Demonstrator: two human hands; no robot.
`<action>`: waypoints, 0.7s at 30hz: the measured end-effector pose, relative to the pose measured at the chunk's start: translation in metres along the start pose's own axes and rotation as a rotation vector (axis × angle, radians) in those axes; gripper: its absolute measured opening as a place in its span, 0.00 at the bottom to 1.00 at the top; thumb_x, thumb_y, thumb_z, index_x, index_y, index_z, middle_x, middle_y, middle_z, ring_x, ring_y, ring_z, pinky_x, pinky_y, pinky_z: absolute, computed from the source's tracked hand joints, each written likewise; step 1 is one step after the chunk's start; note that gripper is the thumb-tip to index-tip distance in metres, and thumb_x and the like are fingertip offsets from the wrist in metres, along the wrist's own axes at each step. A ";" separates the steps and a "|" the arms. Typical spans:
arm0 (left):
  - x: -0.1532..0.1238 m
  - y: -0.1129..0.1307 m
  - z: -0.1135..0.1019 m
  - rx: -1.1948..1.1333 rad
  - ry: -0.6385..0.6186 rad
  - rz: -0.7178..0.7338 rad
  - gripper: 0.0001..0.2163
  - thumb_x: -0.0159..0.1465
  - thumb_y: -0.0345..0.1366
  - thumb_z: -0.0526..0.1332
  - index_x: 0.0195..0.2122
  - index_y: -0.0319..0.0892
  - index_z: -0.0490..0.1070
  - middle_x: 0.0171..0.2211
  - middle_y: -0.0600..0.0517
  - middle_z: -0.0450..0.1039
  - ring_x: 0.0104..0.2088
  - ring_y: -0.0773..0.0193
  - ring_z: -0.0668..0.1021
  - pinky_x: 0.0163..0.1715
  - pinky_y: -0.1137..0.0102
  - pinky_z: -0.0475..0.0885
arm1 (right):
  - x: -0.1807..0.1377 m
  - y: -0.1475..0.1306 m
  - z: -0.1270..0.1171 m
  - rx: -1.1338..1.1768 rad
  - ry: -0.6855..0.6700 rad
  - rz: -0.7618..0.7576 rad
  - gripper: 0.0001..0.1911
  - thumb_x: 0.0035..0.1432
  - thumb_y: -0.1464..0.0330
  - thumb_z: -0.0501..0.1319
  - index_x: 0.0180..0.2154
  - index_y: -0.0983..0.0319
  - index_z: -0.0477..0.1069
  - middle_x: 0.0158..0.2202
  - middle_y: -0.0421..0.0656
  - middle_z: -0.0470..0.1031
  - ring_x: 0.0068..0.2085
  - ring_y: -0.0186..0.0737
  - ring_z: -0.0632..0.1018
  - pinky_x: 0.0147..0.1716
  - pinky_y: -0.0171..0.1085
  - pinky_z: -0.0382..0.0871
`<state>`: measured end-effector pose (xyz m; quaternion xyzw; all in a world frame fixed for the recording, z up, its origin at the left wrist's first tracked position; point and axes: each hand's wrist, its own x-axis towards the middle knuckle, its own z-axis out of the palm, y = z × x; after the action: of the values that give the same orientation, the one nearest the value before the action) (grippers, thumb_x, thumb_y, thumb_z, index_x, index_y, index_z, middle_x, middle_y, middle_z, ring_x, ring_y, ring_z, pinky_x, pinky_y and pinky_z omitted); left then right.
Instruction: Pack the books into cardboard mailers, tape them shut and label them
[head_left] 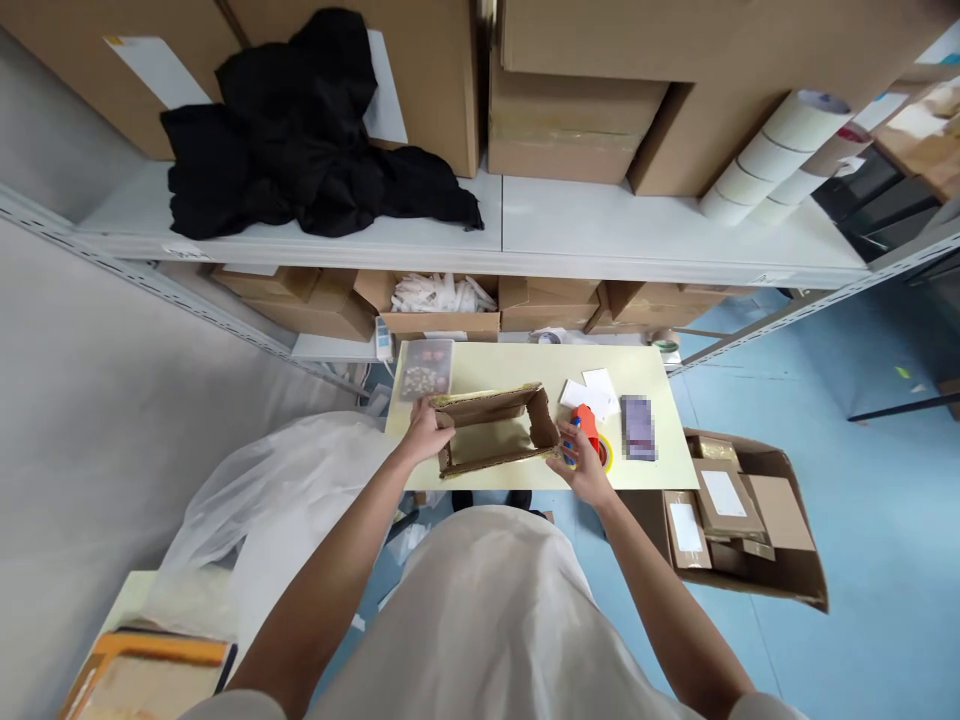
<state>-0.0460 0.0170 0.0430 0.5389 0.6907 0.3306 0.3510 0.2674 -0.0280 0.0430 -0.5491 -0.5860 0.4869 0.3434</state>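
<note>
A cardboard box with rough, torn-looking edges is over the table, and the pale tabletop shows through its middle. Its left end is gripped by my left hand, thumb along the edge. At the opposite end is my right hand, its fingers spread close to the box's corner; whether they touch it is hard to tell. Just beyond these fingers lies an orange tape dispenser with a yellow-rimmed roll. White paper cards lie behind it, and a blurred purple item lies to its right.
A clear plastic container sits at the table's back left. Shelving spans behind, bearing cartons, black cloth and tape rolls. A large carton of packed boxes stands right; plastic sheeting hangs left.
</note>
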 end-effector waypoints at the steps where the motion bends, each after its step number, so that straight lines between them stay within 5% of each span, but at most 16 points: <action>1: 0.000 0.004 0.000 0.044 0.024 -0.026 0.27 0.43 0.33 0.68 0.47 0.40 0.65 0.48 0.42 0.64 0.53 0.50 0.69 0.53 0.56 0.64 | 0.002 -0.003 -0.005 -0.052 -0.049 -0.060 0.35 0.50 0.58 0.65 0.58 0.55 0.55 0.60 0.49 0.61 0.59 0.49 0.66 0.53 0.50 0.67; 4: -0.008 0.011 0.000 0.026 0.140 -0.131 0.34 0.47 0.44 0.68 0.53 0.39 0.58 0.52 0.39 0.60 0.45 0.54 0.74 0.48 0.56 0.69 | 0.009 -0.014 -0.012 -0.213 -0.162 -0.216 0.43 0.48 0.60 0.68 0.62 0.54 0.51 0.63 0.49 0.56 0.63 0.52 0.60 0.57 0.53 0.62; 7: -0.028 0.007 -0.005 -0.178 0.177 -0.115 0.30 0.56 0.54 0.58 0.53 0.39 0.57 0.48 0.40 0.65 0.42 0.57 0.76 0.44 0.59 0.72 | 0.015 -0.021 -0.010 -0.325 -0.199 -0.304 0.41 0.50 0.61 0.66 0.62 0.53 0.51 0.63 0.48 0.58 0.63 0.51 0.61 0.59 0.53 0.59; 10: -0.054 -0.003 -0.018 -0.178 0.011 0.122 0.26 0.59 0.56 0.53 0.51 0.40 0.62 0.48 0.41 0.69 0.51 0.53 0.73 0.51 0.57 0.69 | 0.015 -0.021 -0.007 -0.415 -0.188 -0.349 0.39 0.53 0.62 0.64 0.63 0.54 0.50 0.62 0.48 0.59 0.62 0.49 0.62 0.60 0.51 0.58; 15: -0.079 -0.012 -0.033 0.249 -0.260 0.422 0.39 0.46 0.53 0.68 0.58 0.40 0.63 0.61 0.38 0.58 0.62 0.44 0.61 0.59 0.52 0.60 | 0.012 -0.016 -0.005 -0.555 -0.202 -0.430 0.40 0.56 0.62 0.60 0.65 0.55 0.44 0.64 0.49 0.56 0.62 0.51 0.61 0.59 0.53 0.59; 21: -0.075 -0.015 -0.019 0.349 -0.195 0.410 0.19 0.61 0.44 0.58 0.51 0.43 0.70 0.63 0.44 0.57 0.60 0.51 0.64 0.57 0.56 0.64 | 0.012 -0.017 0.006 -0.711 -0.268 -0.364 0.38 0.50 0.60 0.65 0.62 0.57 0.58 0.64 0.51 0.54 0.57 0.59 0.65 0.54 0.57 0.63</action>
<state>-0.0570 -0.0608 0.0499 0.7490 0.5766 0.2173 0.2434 0.2543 -0.0160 0.0555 -0.4525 -0.8446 0.2530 0.1338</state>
